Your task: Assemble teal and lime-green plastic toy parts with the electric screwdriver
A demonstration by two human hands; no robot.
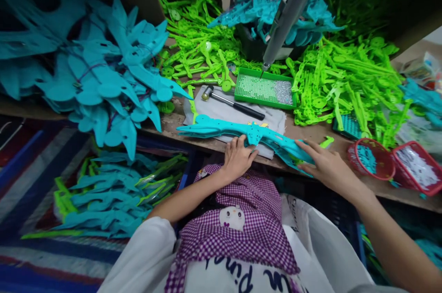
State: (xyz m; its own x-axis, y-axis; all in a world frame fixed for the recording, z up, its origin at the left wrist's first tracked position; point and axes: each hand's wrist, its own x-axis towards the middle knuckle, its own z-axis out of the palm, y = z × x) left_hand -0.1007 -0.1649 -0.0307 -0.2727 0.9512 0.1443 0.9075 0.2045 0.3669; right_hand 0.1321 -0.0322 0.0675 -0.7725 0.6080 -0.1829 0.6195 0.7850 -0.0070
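A long turquoise plastic piece, shaped like a toy bow with green parts along its underside, lies across the front of the bench. My left hand grips the lower edge at its middle, fingertips bent over it. At the right end, my right hand holds the piece with its fingers on top and the thumb low. Beneath the piece is a grey cloth. Just behind it rests a small hammer with a black handle. A grey electric screwdriver hangs above a green tray of small metal screws.
Turquoise pieces are heaped at the left. Lime-green plastic parts pile up behind and to the right. Two red baskets of small parts sit near the bench's right edge. Below left, a crate holds assembled turquoise-and-green pieces.
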